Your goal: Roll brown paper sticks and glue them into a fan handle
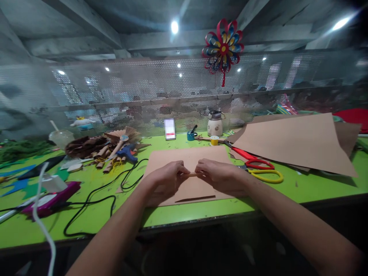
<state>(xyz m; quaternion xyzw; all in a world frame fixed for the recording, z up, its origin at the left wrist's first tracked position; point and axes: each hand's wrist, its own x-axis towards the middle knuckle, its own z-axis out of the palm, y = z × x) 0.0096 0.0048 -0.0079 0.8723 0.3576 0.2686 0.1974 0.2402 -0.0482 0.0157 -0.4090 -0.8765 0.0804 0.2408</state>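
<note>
Between my two hands is a thin brown paper strip (pixel 192 174), rolled or folded narrow; which of the two I cannot tell. My left hand (pixel 169 177) pinches its left end, and my right hand (pixel 217 174) pinches the right end with curled fingers. Both rest low over a large brown paper sheet (pixel 186 154) lying flat near the table's front edge. A smaller piece of brown paper (pixel 195 198) with a raised edge lies just below the hands. Beside my right forearm are scissors with yellow handles (pixel 267 176) and scissors with red handles (pixel 258 164).
The green table (pixel 178 218) bears large brown sheets (pixel 293 142) at right. Behind stand a phone (pixel 170 129), blue pot (pixel 190 135), yellow spool (pixel 214 140) and bottle (pixel 215 124). Leftward lie a blue glue gun (pixel 128 154), paper rolls (pixel 103 151), black cables (pixel 89 201) and a purple power strip (pixel 51 200).
</note>
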